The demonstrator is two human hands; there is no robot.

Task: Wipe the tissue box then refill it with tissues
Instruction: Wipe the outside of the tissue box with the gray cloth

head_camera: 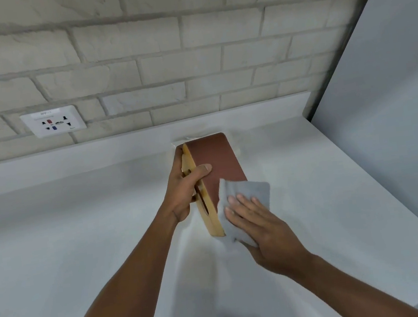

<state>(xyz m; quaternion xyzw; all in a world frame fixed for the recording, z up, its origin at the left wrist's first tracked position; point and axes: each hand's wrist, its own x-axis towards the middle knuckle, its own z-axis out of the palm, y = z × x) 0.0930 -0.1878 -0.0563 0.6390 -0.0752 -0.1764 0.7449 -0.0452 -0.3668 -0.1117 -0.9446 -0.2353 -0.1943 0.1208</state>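
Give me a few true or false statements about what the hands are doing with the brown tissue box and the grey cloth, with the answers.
1. The left hand grips the brown tissue box with a light wooden slotted face. True.
2. The right hand presses a grey cloth against the box's brown side. True.
3. Tissues stick out of the box's slot. False: none show in the slot.
4. The box lies flat on the white counter, slot upward. False: it is held on edge, slotted face turned left.
5. The white wall socket is right of the box. False: it is to the left.
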